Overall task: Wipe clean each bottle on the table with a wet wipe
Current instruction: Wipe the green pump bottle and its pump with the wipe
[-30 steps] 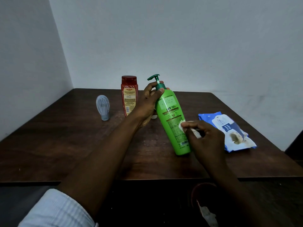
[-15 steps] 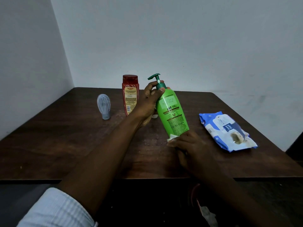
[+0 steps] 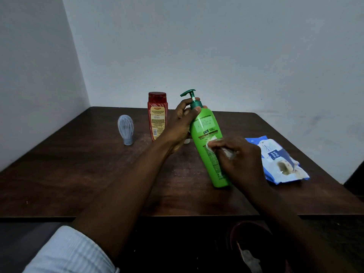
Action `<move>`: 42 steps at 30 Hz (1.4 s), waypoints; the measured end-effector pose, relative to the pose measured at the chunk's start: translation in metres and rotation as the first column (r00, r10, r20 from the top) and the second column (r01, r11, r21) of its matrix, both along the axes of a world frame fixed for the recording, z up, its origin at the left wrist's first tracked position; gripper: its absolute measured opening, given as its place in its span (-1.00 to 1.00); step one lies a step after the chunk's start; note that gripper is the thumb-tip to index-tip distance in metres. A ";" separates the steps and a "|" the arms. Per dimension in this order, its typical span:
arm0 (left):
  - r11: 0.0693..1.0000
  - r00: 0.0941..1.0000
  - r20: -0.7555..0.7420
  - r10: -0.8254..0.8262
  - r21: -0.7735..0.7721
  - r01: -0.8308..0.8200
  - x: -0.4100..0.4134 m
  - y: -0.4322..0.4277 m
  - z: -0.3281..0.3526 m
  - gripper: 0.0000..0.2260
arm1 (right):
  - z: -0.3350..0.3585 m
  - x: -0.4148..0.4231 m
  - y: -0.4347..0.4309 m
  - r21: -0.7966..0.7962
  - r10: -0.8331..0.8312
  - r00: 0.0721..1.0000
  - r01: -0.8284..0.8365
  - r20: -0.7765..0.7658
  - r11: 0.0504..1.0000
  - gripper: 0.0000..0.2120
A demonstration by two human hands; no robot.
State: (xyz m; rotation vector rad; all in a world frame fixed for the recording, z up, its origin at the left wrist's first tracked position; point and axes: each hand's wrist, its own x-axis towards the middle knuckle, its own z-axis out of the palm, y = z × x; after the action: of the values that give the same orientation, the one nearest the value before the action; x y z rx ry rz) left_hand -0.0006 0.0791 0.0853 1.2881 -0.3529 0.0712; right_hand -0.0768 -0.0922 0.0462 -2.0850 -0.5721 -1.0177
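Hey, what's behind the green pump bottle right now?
A small pale object peeks out on the table behind the green pump bottle, mostly covered by the left hand; what it is can't be told.

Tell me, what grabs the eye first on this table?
The bright green pump bottle, tilted at the middle of the dark wooden table: the left hand grips its neck while the right hand rubs a white wet wipe on its label. Behind stands a red bottle; a blue wipes pack lies at the right.
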 end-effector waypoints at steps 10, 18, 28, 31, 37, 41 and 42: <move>1.000 1.000 0.004 0.005 -0.022 -0.005 -0.001 0.002 -0.002 -0.76 | 0.003 0.010 0.006 0.014 -0.023 0.998 0.022 0.055 1.000 -0.79; 0.999 1.000 0.005 0.017 -0.029 -0.017 -0.001 0.002 -0.002 -0.74 | -0.007 0.004 0.011 -0.263 0.078 0.994 -0.055 0.075 0.963 -0.78; 0.990 0.995 -0.046 0.083 -0.110 -0.088 0.000 0.005 -0.015 -0.76 | -0.023 -0.019 -0.011 -0.030 0.068 0.991 -0.072 -0.112 0.997 -0.71; 0.983 0.990 -0.054 0.130 -0.122 -0.136 -0.001 0.004 -0.018 -0.72 | -0.039 -0.033 -0.014 -0.116 0.127 0.989 -0.136 -0.081 0.984 -0.64; 0.988 0.984 -0.125 0.124 -0.078 -0.135 -0.015 -0.011 -0.027 -0.84 | -0.039 -0.039 -0.023 -0.018 0.154 0.979 -0.158 -0.129 0.987 -0.65; 0.995 0.988 -0.117 0.103 0.026 -0.101 -0.028 -0.022 -0.038 -0.77 | -0.036 -0.038 -0.028 -0.011 0.201 0.969 -0.204 -0.144 0.979 -0.71; 0.994 0.988 -0.119 0.100 0.062 -0.093 -0.031 -0.024 -0.042 -0.80 | -0.036 -0.038 -0.029 0.007 0.186 0.972 -0.187 -0.146 0.982 -0.73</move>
State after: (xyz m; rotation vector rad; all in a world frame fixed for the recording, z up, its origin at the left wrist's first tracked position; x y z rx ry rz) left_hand -0.0313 0.0552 0.0434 1.3581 -0.1894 0.0647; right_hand -0.1147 -0.1214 0.0106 -2.0476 -0.6830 -0.7498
